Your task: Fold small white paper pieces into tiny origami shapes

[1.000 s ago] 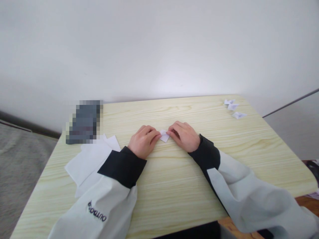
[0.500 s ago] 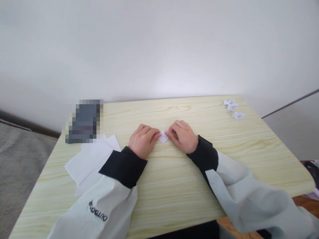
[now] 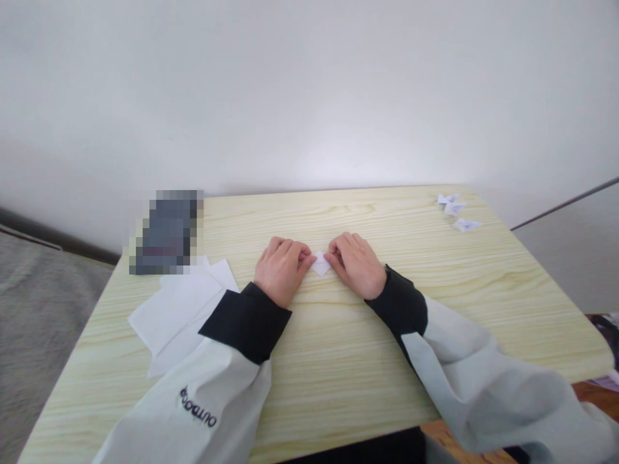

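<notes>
- Your left hand (image 3: 284, 270) and right hand (image 3: 356, 265) each pinch one side of a small folded paper (image 3: 321, 265), thumb and fingers nearly together.
- The paper is between your hands, around the middle of the table (image 3: 348, 361).
- White sheets (image 3: 176, 306) lie left; folded pieces (image 3: 467, 225) sit far right.
- You seem to be creasing; the next move likely calls for light, even pressure.

Folded paper (image 3: 320, 265), 2 corners behind fingers (image 3: 304, 263)

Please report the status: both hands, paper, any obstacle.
Left hand, right hand: pinching small folded paper at opposite edges. White sheets off left. No obstacle visible between hands.
</notes>
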Action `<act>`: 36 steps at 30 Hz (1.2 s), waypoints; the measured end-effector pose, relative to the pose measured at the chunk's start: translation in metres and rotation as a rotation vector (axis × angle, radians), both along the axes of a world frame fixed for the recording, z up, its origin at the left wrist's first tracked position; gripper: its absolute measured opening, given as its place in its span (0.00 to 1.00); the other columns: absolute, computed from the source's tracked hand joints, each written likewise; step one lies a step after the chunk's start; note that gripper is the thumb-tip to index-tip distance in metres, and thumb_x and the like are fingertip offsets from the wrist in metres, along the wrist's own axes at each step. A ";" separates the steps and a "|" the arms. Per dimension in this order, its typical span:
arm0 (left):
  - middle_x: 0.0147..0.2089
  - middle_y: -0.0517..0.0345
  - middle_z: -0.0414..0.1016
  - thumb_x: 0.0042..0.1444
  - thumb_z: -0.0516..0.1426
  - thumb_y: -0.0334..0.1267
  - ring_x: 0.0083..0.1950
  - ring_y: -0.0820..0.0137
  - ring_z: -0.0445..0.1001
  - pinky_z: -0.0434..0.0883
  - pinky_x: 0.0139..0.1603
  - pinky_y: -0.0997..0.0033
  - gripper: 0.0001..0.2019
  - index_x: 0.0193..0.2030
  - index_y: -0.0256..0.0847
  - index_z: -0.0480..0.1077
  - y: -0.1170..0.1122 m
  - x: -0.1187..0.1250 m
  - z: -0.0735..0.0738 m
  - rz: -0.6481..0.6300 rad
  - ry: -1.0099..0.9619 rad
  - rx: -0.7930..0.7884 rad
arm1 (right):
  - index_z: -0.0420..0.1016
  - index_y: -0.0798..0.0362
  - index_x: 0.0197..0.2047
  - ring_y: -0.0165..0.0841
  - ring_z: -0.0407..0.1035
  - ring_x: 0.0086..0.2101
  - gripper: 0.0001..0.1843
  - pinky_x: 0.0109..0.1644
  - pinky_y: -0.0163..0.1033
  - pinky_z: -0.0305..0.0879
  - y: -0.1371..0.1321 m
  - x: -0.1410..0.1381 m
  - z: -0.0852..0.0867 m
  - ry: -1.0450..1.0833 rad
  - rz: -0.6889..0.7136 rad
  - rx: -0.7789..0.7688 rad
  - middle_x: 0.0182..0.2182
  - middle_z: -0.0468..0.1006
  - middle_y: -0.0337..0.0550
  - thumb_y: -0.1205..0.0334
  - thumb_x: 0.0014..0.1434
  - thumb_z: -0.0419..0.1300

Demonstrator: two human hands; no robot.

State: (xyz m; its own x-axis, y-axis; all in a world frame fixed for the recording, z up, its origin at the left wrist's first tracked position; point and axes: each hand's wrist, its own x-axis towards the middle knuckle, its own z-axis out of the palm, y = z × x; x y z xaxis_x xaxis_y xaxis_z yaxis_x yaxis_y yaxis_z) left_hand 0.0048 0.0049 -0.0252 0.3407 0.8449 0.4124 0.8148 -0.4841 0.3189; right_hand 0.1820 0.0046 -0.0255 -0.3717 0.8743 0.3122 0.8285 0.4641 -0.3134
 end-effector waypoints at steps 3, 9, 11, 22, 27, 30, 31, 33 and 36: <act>0.33 0.54 0.73 0.56 0.56 0.40 0.39 0.64 0.66 0.67 0.42 0.64 0.07 0.36 0.39 0.72 0.000 0.000 0.000 0.003 0.019 0.020 | 0.66 0.54 0.35 0.37 0.61 0.34 0.06 0.39 0.41 0.55 -0.001 -0.001 0.000 0.035 -0.021 -0.010 0.32 0.71 0.45 0.61 0.61 0.52; 0.37 0.54 0.73 0.55 0.57 0.43 0.39 0.65 0.66 0.68 0.40 0.65 0.09 0.39 0.45 0.75 -0.002 0.000 -0.003 -0.031 -0.007 0.075 | 0.65 0.54 0.35 0.36 0.63 0.34 0.07 0.40 0.41 0.57 -0.001 0.001 -0.003 0.118 -0.008 0.013 0.31 0.70 0.45 0.60 0.61 0.52; 0.37 0.54 0.73 0.55 0.57 0.41 0.39 0.65 0.66 0.68 0.41 0.65 0.08 0.38 0.44 0.76 -0.001 -0.001 -0.004 -0.026 -0.055 0.053 | 0.65 0.54 0.36 0.36 0.63 0.35 0.08 0.42 0.41 0.58 -0.001 0.002 -0.003 0.139 0.022 0.011 0.33 0.70 0.46 0.58 0.61 0.52; 0.32 0.58 0.76 0.53 0.58 0.37 0.37 0.68 0.72 0.70 0.40 0.67 0.04 0.34 0.40 0.71 0.003 0.001 -0.001 -0.041 -0.329 -0.156 | 0.67 0.54 0.34 0.34 0.64 0.34 0.10 0.39 0.39 0.58 -0.003 0.004 0.000 0.174 0.103 -0.022 0.30 0.70 0.43 0.55 0.61 0.52; 0.34 0.58 0.78 0.53 0.58 0.42 0.37 0.68 0.75 0.71 0.41 0.66 0.10 0.40 0.40 0.72 0.002 0.000 0.001 -0.088 -0.420 -0.245 | 0.66 0.54 0.31 0.28 0.60 0.26 0.12 0.31 0.35 0.56 -0.002 0.005 0.005 0.289 0.183 -0.064 0.27 0.67 0.41 0.57 0.63 0.49; 0.33 0.57 0.79 0.52 0.58 0.43 0.34 0.68 0.75 0.71 0.38 0.68 0.10 0.35 0.39 0.74 0.000 -0.002 0.005 -0.077 -0.486 -0.310 | 0.66 0.54 0.28 0.27 0.59 0.25 0.15 0.30 0.34 0.55 -0.001 0.007 0.008 0.296 0.236 -0.076 0.23 0.65 0.39 0.58 0.63 0.48; 0.32 0.57 0.79 0.52 0.58 0.43 0.33 0.68 0.75 0.71 0.36 0.69 0.10 0.34 0.38 0.75 0.000 -0.003 0.006 -0.078 -0.516 -0.343 | 0.67 0.55 0.27 0.27 0.59 0.25 0.16 0.31 0.34 0.55 -0.001 0.007 0.008 0.300 0.259 -0.084 0.23 0.64 0.39 0.58 0.64 0.48; 0.30 0.57 0.79 0.51 0.59 0.42 0.32 0.69 0.75 0.72 0.35 0.70 0.10 0.32 0.38 0.75 0.000 -0.003 0.010 -0.101 -0.574 -0.419 | 0.67 0.55 0.27 0.27 0.59 0.25 0.16 0.31 0.34 0.55 -0.001 0.008 0.010 0.327 0.307 -0.109 0.23 0.64 0.38 0.59 0.64 0.47; 0.29 0.56 0.79 0.49 0.60 0.43 0.30 0.68 0.75 0.72 0.33 0.70 0.11 0.31 0.36 0.76 0.000 -0.004 0.015 -0.138 -0.657 -0.511 | 0.68 0.55 0.29 0.27 0.60 0.26 0.15 0.31 0.33 0.56 0.000 0.009 0.011 0.388 0.356 -0.160 0.24 0.65 0.39 0.59 0.64 0.47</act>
